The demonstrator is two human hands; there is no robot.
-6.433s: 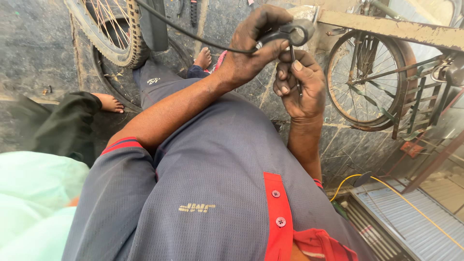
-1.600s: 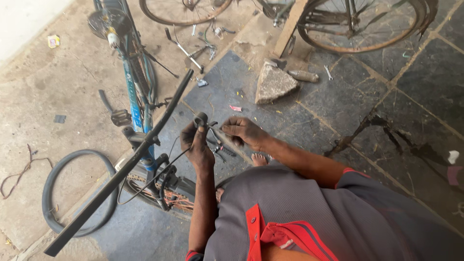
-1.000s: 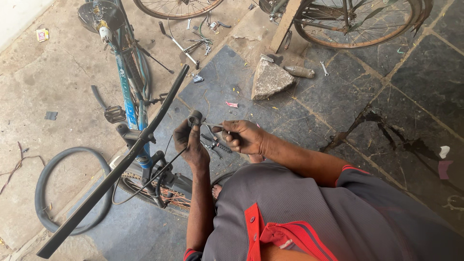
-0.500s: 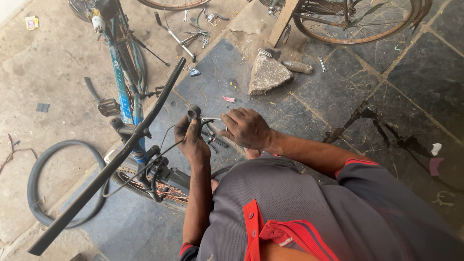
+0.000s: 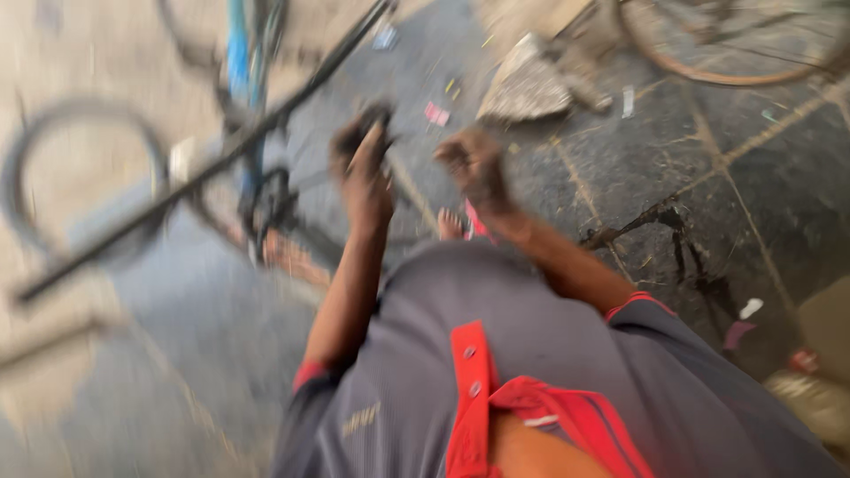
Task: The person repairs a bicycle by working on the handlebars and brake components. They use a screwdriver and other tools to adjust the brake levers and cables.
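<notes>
Dark stone paving [image 5: 708, 186] with pale joints fills the right of the blurred head view, giving way on the left to a lighter, dusty concrete floor [image 5: 97, 53]. Lying across that floor is a blue bicycle frame [image 5: 237, 62], with a long black bar [image 5: 221, 159] slanting from upper right down to lower left over it and a loose black tyre [image 5: 53, 159] curving at the far left. A broken slab of stone [image 5: 522, 88] sits on the paving near the top, and the rim of another bicycle wheel [image 5: 735, 75] arcs across the upper right corner. The left hand [image 5: 365, 181] is raised in front of the body, fingers curled tight around a small dark part [image 5: 372, 119] that sticks up above the knuckles; motion blur hides what the part is. The right hand [image 5: 474, 168] hangs just beside it, near but apart, fingers bent inward; whether anything is pinched in it I cannot tell. Between the two forearms a bare foot in a pink sandal [image 5: 460, 226] shows on the floor, above the grey shirt with its red placket [image 5: 469, 389].
</notes>
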